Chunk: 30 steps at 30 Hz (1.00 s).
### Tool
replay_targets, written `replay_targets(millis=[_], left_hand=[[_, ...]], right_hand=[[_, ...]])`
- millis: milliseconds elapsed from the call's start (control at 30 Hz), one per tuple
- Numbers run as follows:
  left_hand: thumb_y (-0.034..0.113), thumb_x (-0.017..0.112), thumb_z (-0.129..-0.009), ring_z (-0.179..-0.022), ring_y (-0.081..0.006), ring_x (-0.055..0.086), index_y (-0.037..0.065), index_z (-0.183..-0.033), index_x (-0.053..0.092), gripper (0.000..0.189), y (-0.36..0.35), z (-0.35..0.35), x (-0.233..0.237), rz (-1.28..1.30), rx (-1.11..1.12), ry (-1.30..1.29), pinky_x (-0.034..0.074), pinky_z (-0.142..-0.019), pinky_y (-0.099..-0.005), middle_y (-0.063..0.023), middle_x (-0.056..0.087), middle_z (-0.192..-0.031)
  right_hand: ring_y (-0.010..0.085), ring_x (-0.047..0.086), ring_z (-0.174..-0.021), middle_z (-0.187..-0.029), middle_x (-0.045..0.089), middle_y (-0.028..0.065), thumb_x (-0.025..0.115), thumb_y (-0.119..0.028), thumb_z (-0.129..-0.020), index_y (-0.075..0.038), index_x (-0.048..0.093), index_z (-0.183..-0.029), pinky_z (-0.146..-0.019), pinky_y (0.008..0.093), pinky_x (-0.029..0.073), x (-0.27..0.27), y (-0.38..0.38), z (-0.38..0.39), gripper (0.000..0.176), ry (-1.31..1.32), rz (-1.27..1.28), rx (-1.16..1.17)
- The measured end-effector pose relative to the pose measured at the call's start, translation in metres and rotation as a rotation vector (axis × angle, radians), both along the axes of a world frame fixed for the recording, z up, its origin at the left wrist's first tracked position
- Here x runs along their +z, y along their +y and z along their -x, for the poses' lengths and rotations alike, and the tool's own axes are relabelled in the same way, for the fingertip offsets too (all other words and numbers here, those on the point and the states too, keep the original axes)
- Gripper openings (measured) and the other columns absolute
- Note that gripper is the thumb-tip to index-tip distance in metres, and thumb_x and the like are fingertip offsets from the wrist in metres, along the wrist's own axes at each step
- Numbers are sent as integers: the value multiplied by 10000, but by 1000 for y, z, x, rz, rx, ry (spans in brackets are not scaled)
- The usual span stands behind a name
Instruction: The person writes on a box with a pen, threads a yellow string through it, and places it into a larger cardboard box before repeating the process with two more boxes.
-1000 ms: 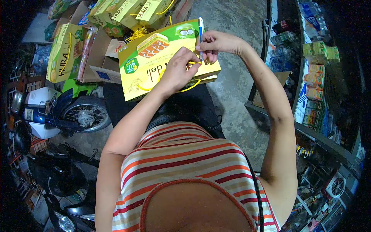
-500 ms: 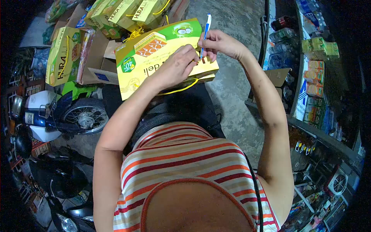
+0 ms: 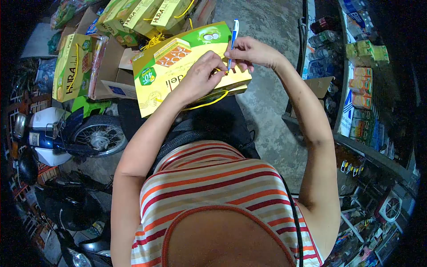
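Observation:
A yellow and green paper bag (image 3: 164, 73) with printed lettering lies across my lap, its yellow cord handle (image 3: 209, 106) hanging along the near side. My left hand (image 3: 205, 76) rests on the bag, its fingers bent together at the bag's right part; what they pinch is too small to make out. Between the fingers of my right hand (image 3: 244, 54) is a blue and white pen (image 3: 234, 33), held upright with its lower end at the bag's right edge, close to my left fingertips.
More yellow bags (image 3: 142, 15) stand at the upper left beside an open cardboard box (image 3: 111, 62). A motorbike (image 3: 49, 133) is at the left. Shelves with bottles (image 3: 324, 40) and orange packs (image 3: 362, 86) line the right. Grey concrete floor (image 3: 273, 120) shows between.
My left hand has shifted slightly, with its fingers still at the bag. The pen and my right hand have moved a little to the left.

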<state>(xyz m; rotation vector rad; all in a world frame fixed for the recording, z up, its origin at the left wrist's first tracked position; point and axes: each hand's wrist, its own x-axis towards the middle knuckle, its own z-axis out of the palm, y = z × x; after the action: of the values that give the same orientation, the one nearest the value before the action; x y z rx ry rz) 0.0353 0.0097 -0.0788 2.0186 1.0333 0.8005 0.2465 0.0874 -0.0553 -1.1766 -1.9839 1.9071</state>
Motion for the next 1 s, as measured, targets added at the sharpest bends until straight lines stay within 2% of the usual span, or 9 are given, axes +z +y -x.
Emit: replay_targets(millis=[100,433,500,600,667,1000], left_hand=[[60,594,-833,-923,-290,576,9,-893,596,79,-2,-2,1,19,28,-50,469,-823,-366,-120,545,-932],[61,602,-825,-862,-274,594,21,-875,630,70,-3,-2,-4,-13,43,-41,482,-772,-366,-103,562,-923],[46,627,-831,-877,-204,598,22,-920,653,95,-3,0,-5,32,37,-28,491,-770,-310,-77,563,-962],[46,626,-831,-873,-179,595,21,-920,654,97,-2,0,-6,46,43,-29,491,-758,-295,-69,563,-972],[44,627,-828,-864,-172,594,19,-915,653,94,-3,-1,-5,57,58,-31,492,-743,-287,-67,565,-971],[55,646,-819,-840,-158,595,22,-900,644,87,-1,-2,-6,98,85,-28,499,-684,-268,-58,570,-964]], right_hand=[[45,536,-496,-730,648,3,601,-319,-938,-57,593,-930,-406,198,421,-5,0,0,263,38,31,-33],[50,553,-509,-745,660,15,596,-317,-939,-48,589,-922,-414,200,443,-2,-2,5,269,-34,14,-31],[52,557,-512,-744,659,15,596,-319,-938,-47,589,-920,-416,200,448,-1,-3,5,273,-41,6,-28],[53,561,-515,-746,658,15,591,-315,-943,-41,590,-911,-417,199,451,-1,-3,3,275,-48,-4,-33],[51,562,-516,-745,655,13,588,-309,-946,-41,589,-912,-417,199,453,-2,-3,2,270,37,44,-52],[70,572,-523,-748,665,29,596,-366,-928,-47,620,-878,-447,231,483,-6,2,3,324,23,59,-13]])
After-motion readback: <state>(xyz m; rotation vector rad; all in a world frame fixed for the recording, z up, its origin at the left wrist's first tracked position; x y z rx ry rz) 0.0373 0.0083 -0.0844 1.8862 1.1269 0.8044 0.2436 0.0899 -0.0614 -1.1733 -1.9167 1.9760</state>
